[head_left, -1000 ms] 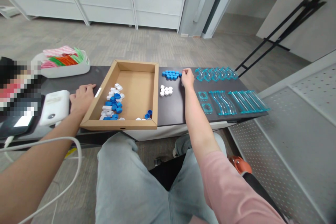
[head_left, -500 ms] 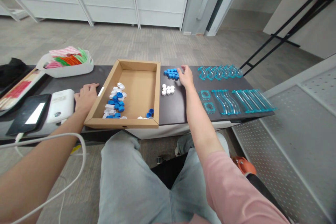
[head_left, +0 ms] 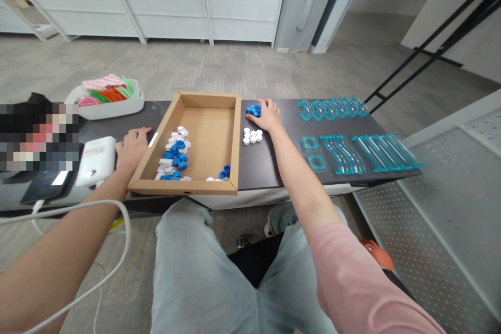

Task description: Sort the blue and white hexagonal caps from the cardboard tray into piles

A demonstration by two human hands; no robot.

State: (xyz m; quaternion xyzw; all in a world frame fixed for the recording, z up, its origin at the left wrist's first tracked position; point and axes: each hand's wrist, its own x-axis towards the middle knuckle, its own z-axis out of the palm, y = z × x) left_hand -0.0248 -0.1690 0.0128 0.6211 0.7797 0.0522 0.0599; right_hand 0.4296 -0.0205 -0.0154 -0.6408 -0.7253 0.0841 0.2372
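- Dark tabletop (head_left: pixel 268 164), one: it bears every group of parts below.
- Cardboard tray-box (head_left: pixel 207 133), one: it holds a loose heap of white and blue hexagonal blocks (head_left: pixel 180 157), too overlapped to count surely, plus about three blue and a few white ones in the near right corner.
- Hands, two: the right hand (head_left: pixel 269 116) curves around the right side of a blue cluster on the table, thumb and fingers spread about it; whether any block is pinched, I cannot tell. The left hand (head_left: pixel 132 147) lies with fingers extended beside the box's left wall, seemingly holding nothing. The step in hand looks like squaring up the blue cluster; the next move calls for a light, even touch that leaves the white group undisturbed.
- Straight teal tubes (head_left: pixel 385 153), about six, side by side.
- Wavy teal tubes (head_left: pixel 342 154), about four.
- Curved teal pieces (head_left: pixel 331 109), about six, in the far row.
- Square teal pieces (head_left: pixel 315 163), two, one nearer than the other.
- Blue hexagonal blocks (head_left: pixel 253 109), just right of the box: partly hidden by the fingers, so uncounted.
- White hexagonal blocks (head_left: pixel 252 136), about seven, bunched nearer the person.
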